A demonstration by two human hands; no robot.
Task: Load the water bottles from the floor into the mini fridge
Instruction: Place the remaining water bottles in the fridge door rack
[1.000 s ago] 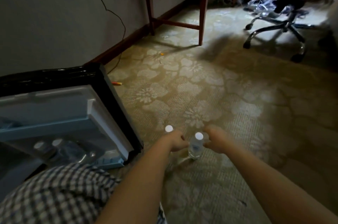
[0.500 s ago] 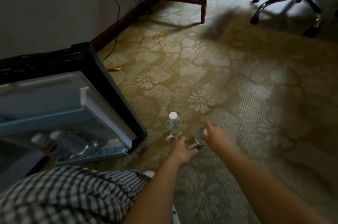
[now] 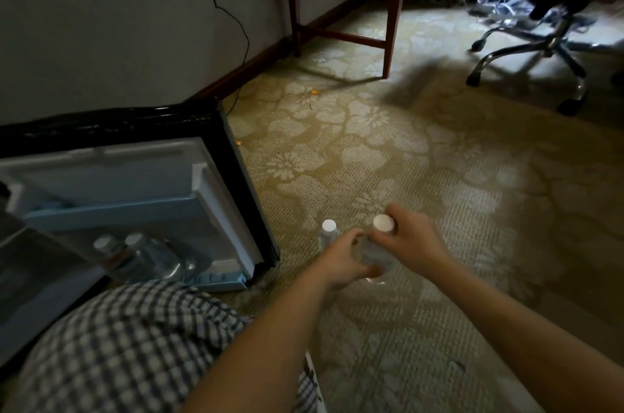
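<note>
Head cam, dim room. L hand (image 3: 339, 260) and R hand (image 3: 413, 245) met at lower centre of frame, both on bottle A (image 3: 375, 255), clear plastic w/ white cap, roughly upright. L fingers were curled round its body from the left, thumb across the lower part. R fingers were wrapped about the shoulder just below the cap, from the right. Couldn't tell whether its base touched the carpet (image 3: 439, 159) or sat just off it. Bottle B (image 3: 327, 234), same type w/ white cap, stood upright on the carpet just left of bottle A, its lower part hidden behind the L knuckles; contact w/ that hand unclear. Fridge (image 3: 101, 125), black casing, filled left-centre of frame, open, pale liner showing. Two more bottles (image 3: 152, 254) lay tilted in its lower part, side by side, caps toward upper left. Bottle B was near the fridge's lower right corner but apart from it. Checked fabric (image 3: 118, 345) over the person's knee took up lower left, overlapping the fridge's bottom edge in view. Both forearms were bare, entering from the bottom edge. Upper centre: wooden table legs (image 3: 391, 7) w/ crossbar, close to the wall. Upper right: chair base (image 3: 540, 48) on castors, blurred. Thin black cable (image 3: 216, 5) ran down the wall at upper left toward the skirting.
</note>
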